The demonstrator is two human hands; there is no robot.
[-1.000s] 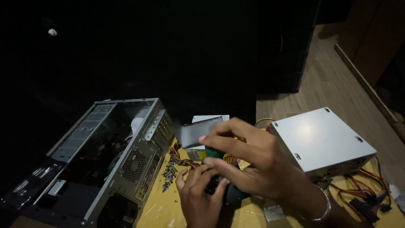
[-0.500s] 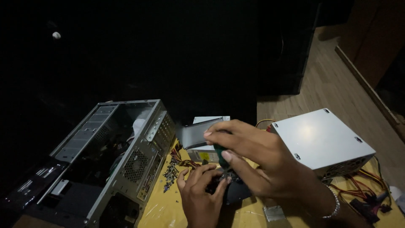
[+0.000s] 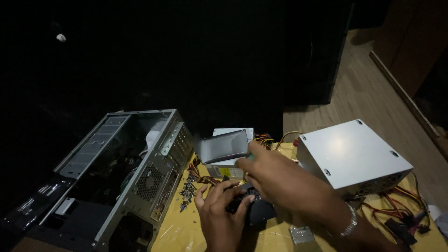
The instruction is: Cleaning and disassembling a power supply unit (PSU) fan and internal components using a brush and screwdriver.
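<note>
My left hand (image 3: pixel 223 212) grips a small black computer part (image 3: pixel 259 213) lying on the yellow tabletop (image 3: pixel 182 233). My right hand (image 3: pixel 284 183) reaches over it from the right, closed around a green-handled tool (image 3: pixel 250 157) whose tip points down at the black part. Most of the tool and part of the black part are hidden under my hands. A bracelet sits on my right wrist.
An open grey computer case (image 3: pixel 140 172) lies on its side at the left. A silver power supply box (image 3: pixel 352 156) stands at the right with coloured cables (image 3: pixel 396 219). A second power unit under a grey plate (image 3: pixel 224 147) is behind my hands. Loose screws (image 3: pixel 189 186) lie by the case.
My right hand has shifted down and slightly right over the black part, covering more of the green tool. My left hand stays on the part.
</note>
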